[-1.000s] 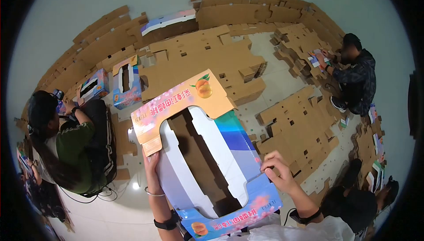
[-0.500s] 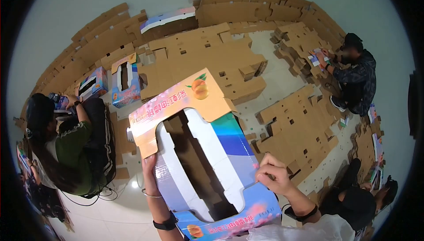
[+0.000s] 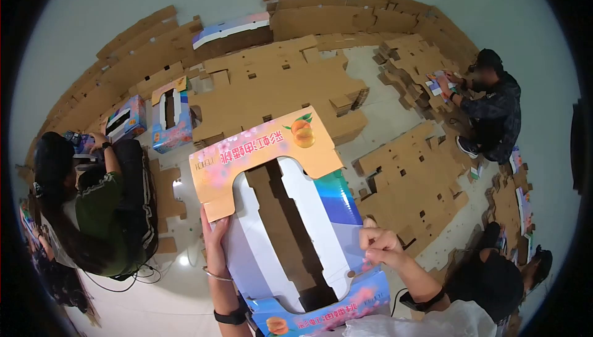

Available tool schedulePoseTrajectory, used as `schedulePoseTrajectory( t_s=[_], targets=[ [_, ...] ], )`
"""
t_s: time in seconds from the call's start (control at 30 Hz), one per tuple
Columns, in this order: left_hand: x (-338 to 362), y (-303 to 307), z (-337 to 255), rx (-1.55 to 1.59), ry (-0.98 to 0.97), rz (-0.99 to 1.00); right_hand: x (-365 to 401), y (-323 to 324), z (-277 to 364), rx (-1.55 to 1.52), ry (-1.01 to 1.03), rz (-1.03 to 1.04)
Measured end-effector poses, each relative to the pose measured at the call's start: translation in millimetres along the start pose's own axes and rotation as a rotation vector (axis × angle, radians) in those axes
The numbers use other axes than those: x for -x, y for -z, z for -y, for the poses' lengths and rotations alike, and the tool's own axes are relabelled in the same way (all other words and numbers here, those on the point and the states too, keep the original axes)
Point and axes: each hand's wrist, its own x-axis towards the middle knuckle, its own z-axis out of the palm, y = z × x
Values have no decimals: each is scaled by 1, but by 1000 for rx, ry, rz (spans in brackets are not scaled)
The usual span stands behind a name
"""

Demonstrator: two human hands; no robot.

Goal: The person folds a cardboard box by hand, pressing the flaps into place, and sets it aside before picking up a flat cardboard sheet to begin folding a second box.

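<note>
A printed cardboard fruit box is tilted in front of me, its orange end with peach pictures pointing away. A long slot runs down its top, showing the brown inside. My left hand is closed on the box's left side, with part of the fingers hidden behind the board. At the right edge, my right hand has its fingers curled in against the blue side panel. A bangle and a black band are on my left wrist, and a black band is on the right.
Flat brown cardboard stacks cover the floor ahead, with another stack at right. Two printed boxes stand at left. One person sits at left, another at far right, and more people are lower right.
The box has shifted slightly right and turned a little, its orange end now lower in view. My right hand's fingers have moved slightly along the right edge.
</note>
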Motion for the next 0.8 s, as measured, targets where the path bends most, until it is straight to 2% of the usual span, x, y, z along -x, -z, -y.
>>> schedulePoseTrajectory(
  t_s=[0.1, 0.17, 0.3, 0.37, 0.4, 0.5, 0.63, 0.8],
  targets=[
    [4, -4, -7, -16, 19, 0, -1, -5, 0, 67, 41, -49],
    [3, 1, -4, 19, 30, 35, 0, -5, 4, 233, 122, -16],
    [-2, 11, 2, 24, 41, 84, -8, -13, 5, 132, 232, -23],
    [-3, 17, 4, -118, -17, 11, -8, -13, 6, 155, 195, -5],
    [-2, 14, 4, -76, -60, 28, -9, -10, 8, 211, 151, 19],
    [0, 16, 3, -38, 42, 26, -8, -8, 15, 315, 83, 77],
    [-5, 13, -4, -42, 51, 59, -6, -7, 13, 304, 112, 115],
    [-1, -7, -36, -147, -3, 54, 5, -13, -20, 157, 112, -140]
  ],
)
